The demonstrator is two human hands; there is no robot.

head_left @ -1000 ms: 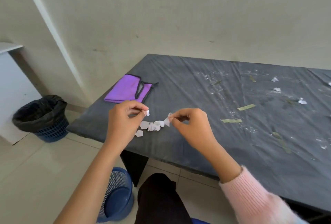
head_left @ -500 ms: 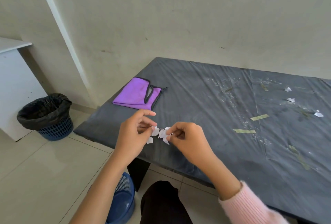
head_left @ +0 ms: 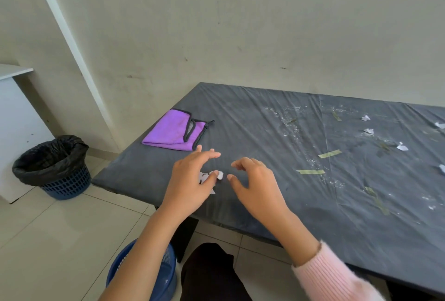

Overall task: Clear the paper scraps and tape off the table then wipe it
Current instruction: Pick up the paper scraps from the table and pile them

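Left hand (head_left: 190,181) over paper scraps (head_left: 219,175), right hand (head_left: 260,190) beside, near table (head_left: 240,120) edge

Cloth (head_left: 168,134) on table (head_left: 265,120) — tape strips (head_left: 310,172) to its right, bin (head_left: 51,163) left.

A black-lined blue bin (head_left: 51,166) stands on the tiled floor (head_left: 60,240) beside a white cabinet (head_left: 19,132).

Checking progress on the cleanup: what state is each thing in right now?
left hand, fingers straight, over clustered paper scraps
right hand, loosely curled, holding nothing
purple cloth, folded, untouched
tape strips, lying flat on table
far scraps, loose on table
black-lined bin, upright, open
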